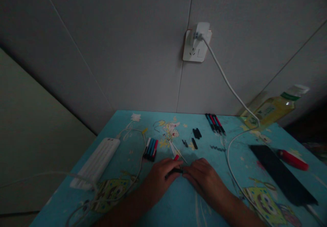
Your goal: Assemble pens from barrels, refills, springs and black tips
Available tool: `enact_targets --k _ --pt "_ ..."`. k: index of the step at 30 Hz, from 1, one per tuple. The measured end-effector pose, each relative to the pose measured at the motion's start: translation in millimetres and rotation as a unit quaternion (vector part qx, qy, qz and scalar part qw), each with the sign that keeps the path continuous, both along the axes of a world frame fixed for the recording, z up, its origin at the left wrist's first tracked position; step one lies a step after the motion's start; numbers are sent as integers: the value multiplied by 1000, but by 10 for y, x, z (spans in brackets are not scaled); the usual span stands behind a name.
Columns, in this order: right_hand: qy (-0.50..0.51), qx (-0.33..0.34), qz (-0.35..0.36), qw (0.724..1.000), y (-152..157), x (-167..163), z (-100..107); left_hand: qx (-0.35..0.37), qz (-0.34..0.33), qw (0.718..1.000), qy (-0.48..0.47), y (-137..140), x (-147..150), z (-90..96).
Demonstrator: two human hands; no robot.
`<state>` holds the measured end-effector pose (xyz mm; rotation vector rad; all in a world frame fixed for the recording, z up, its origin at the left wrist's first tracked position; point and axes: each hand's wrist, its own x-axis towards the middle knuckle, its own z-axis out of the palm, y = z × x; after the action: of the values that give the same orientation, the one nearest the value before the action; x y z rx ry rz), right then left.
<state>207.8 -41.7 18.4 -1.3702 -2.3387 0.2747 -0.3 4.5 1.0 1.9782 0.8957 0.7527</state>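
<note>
My left hand [162, 174] is closed around a slim black pen part [173, 172]. A red piece [176, 157] shows just above its fingers; whether it belongs to the held part I cannot tell. The fingertips of my right hand [205, 177] are pinched at the part's right end. Thin white refills [173, 148] lie beyond my hands. To the left is a row of pen barrels [151, 148], coloured with black ends. Black pieces [196, 133], tiny dark parts [185, 143] and springs [218, 148] lie to the right, with several pens [215, 124] behind.
A white power strip [98, 162] and looping cable lie at left. At right are a dark flat slab [282, 174], a red-handled object [292, 159] and a bottle of yellow liquid [274, 109]. A white cable [227, 82] hangs from the wall socket [195, 53] onto the table.
</note>
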Motion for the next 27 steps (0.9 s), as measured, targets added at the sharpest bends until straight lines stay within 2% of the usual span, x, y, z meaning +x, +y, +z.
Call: enact_targets --k 5,9,13,17,21,24,27 --pt "41 -29 15 999 -15 -40 -4 17 18 999 -31 2 3 52" --pt "65 -59 15 996 -27 -77 18 -5 44 997 -57 -17 -5 123" --pt "74 -51 -22 996 -9 -51 1 -74 88 987 -110 -6 -19 152" --pt "151 -66 -95 982 10 -2 -17 -91 121 982 -116 29 -24 109" --pt "282 -117 -152 940 17 0 30 -119 71 986 -96 -8 0 70" --pt "395 -113 -202 889 25 -33 76 -149 13 984 -93 -82 35 83" --pt "489 -117 -210 839 21 -83 103 -183 -44 978 -88 -147 64 128"
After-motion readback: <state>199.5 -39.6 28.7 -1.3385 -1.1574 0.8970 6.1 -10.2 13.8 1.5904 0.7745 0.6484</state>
